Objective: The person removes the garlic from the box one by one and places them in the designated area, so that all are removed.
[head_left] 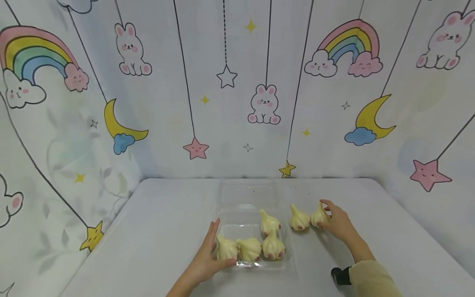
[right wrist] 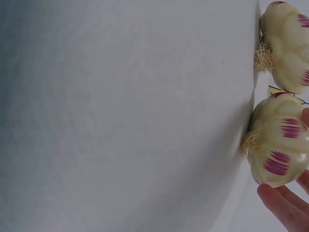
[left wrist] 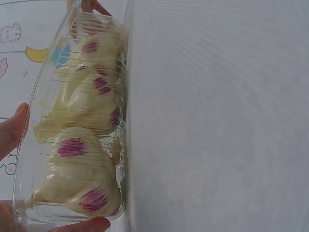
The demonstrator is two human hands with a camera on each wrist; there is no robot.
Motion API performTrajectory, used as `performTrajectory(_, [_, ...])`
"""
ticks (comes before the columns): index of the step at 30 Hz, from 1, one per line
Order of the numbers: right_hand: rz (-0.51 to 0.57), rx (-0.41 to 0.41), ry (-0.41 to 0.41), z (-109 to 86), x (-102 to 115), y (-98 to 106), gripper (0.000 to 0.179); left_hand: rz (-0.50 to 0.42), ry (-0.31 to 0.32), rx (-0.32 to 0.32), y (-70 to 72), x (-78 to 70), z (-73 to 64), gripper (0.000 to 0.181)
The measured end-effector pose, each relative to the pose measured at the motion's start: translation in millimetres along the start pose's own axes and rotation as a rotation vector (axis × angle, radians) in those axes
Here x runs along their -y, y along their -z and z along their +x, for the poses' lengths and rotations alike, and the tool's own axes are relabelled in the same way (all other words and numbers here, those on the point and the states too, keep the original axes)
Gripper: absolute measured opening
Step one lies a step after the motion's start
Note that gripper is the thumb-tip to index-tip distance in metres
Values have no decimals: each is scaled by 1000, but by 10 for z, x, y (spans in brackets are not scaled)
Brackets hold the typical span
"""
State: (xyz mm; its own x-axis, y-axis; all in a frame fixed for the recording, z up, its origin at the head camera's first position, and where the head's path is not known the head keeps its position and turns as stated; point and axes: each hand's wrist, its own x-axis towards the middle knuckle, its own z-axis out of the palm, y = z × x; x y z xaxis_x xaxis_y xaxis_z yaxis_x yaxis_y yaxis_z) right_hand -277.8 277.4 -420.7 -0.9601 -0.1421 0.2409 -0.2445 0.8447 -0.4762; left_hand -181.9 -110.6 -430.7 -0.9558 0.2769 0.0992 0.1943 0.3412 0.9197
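A clear plastic box [head_left: 259,265] stands on the table with its lid folded back, holding several pale garlic bulbs [head_left: 249,249] with purple marks. My left hand [head_left: 208,259] grips the box at its front left corner, thumb along the front wall and fingers up the left side. To the right of the box, my right hand [head_left: 339,222] holds a garlic bulb [head_left: 318,216] by its side, between thumb and fingers. In the right wrist view this bulb [right wrist: 277,145] shows thin roots low against the table. Another loose garlic bulb [head_left: 299,219] sits between it and the box.
The transparent lid [head_left: 246,194] lies back behind the box on the white table [head_left: 167,231]. A patterned cloth [head_left: 230,123] hangs behind and at the sides. At my right wrist is a black strapped device [head_left: 340,275] next to the sleeve.
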Motion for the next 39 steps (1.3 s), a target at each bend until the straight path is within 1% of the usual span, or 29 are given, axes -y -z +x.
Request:
performTrajectory(5, [-10, -8, -9, -38, 24, 14, 70, 3, 4, 1, -2, 8, 10, 111])
performTrajectory(11, [-21, -50, -8, -79, 80, 72, 68, 12, 1, 6, 2, 7, 11, 111])
performTrajectory(15, [-14, -64, -17, -96, 116, 117, 67, 6, -1, 5, 0, 6, 11, 110])
performTrajectory(19, [-7, -68, -41, -100, 160, 142, 67, -2, 0, 7, -5, 3, 6, 110])
performTrajectory(24, [4, -96, -82, -105, 252, 157, 66, -5, -1, 7, -4, 0, 0, 110])
performTrajectory(27, [20, -109, -93, -109, 310, 171, 65, -2, -2, 5, -3, -4, -1, 110])
performTrajectory(33, [57, -131, -57, -116, 405, 189, 64, 9, -1, 5, -5, -13, -2, 110])
performTrajectory(39, [70, -131, -45, -135, 498, 200, 66, 5, -1, 5, 0, -9, -4, 110])
